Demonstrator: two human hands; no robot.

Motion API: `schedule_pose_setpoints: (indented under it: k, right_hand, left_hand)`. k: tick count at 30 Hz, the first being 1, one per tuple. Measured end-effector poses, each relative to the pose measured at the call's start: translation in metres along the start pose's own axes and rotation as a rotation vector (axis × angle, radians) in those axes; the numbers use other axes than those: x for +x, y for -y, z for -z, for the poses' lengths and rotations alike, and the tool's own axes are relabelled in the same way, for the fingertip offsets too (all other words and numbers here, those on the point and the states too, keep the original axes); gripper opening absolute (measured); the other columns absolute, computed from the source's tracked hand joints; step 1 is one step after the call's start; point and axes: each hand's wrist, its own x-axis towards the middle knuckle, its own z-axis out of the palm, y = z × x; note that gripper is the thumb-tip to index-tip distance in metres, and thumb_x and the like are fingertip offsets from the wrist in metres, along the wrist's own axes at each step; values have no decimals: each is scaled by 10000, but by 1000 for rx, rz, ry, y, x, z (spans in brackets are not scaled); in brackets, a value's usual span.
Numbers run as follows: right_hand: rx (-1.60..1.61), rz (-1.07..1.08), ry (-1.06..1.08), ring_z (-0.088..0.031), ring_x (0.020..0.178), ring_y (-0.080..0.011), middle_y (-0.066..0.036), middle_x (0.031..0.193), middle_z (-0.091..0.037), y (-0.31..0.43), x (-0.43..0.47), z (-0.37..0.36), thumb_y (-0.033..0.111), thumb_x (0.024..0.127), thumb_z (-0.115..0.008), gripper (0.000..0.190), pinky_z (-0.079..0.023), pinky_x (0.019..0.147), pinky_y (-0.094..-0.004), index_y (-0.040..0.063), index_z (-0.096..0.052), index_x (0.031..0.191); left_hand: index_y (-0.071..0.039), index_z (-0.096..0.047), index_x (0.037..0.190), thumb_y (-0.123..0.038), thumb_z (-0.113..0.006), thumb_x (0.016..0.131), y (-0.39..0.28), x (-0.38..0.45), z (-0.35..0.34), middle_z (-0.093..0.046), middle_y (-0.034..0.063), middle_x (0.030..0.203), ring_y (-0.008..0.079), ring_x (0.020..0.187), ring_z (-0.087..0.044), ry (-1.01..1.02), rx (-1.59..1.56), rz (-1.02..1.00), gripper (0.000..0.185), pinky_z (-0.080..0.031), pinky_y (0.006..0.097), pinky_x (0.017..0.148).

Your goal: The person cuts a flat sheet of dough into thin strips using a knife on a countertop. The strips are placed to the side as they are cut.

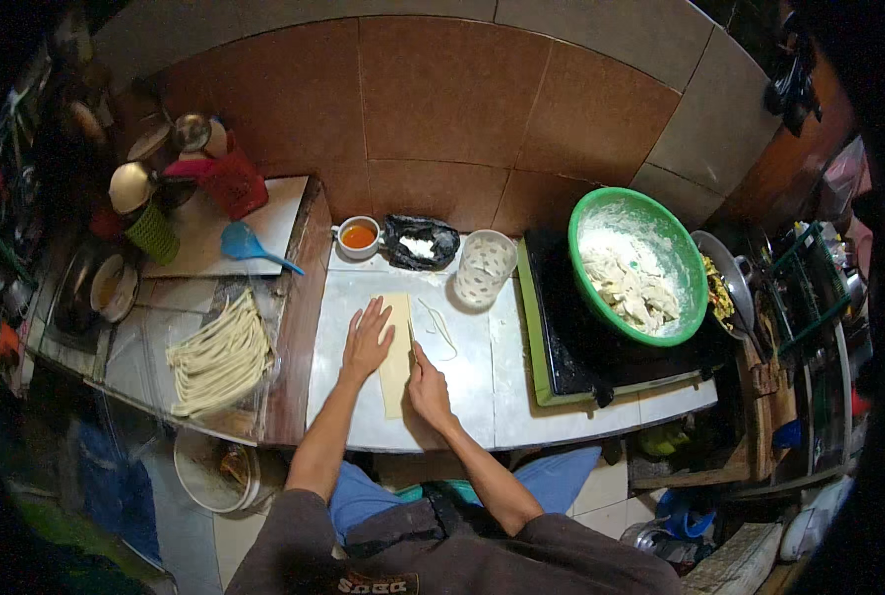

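Observation:
A flat strip of dough [395, 372] lies lengthwise on the pale tiled counter. My left hand [368, 342] rests flat on its upper left part, fingers spread. In my right hand [429, 387] is a knife [411, 336], its blade along the dough's right edge; the fist hides most of the handle. Thin cut strips of dough [438, 327] lie just right of the blade. Many cut dough strips [223, 357] are laid side by side on clear plastic at the left.
Behind the dough stand a cup of orange liquid [358, 236], a black bag of white powder [420, 245] and a patterned container [485, 269]. A green basin [692, 297] of floury dough sits on the stove [561, 357] at right. A blue ladle [245, 242] lies left.

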Motion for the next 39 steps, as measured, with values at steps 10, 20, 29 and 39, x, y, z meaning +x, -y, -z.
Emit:
schedule_pose_setpoints:
  k: [10,20,29,39]
  right_hand:
    - [69,-10,-24,-687,1074,-526,-365,1117,-706,19,72,-18,189,1097,-408,493,-535,934,-568,61,-487,1567]
    - [20,-4,-28,-711,843,-531,-335,876,-716,14,84,-24,240,1073,-469,552,-540,775,-618,69,-451,1597]
    - [-36,-31,-16,-717,939,-522,-339,958,-729,21,91,-24,215,1064,-458,546,-539,855,-617,71,-468,1590]
    - [-29,-71,-36,-703,989,-536,-365,1049,-717,22,96,-27,197,1063,-435,511,-539,908,-595,58,-525,1547]
  left_hand:
    - [-136,-527,1569,-381,-507,1088,1,5,-1,-365,76,1720,207,1614,-269,100,84,40,540,-128,473,1316]
    - [-136,-530,1566,-352,-553,1076,-1,7,2,-380,101,1711,234,1610,-289,59,54,16,536,-150,488,1308]
    - [-135,-543,1555,-337,-560,1071,-2,6,1,-380,105,1710,229,1609,-291,52,38,29,525,-147,481,1308]
    - [-164,-510,1585,-372,-520,1089,-1,7,0,-371,79,1717,207,1608,-285,103,90,51,538,-145,465,1313]
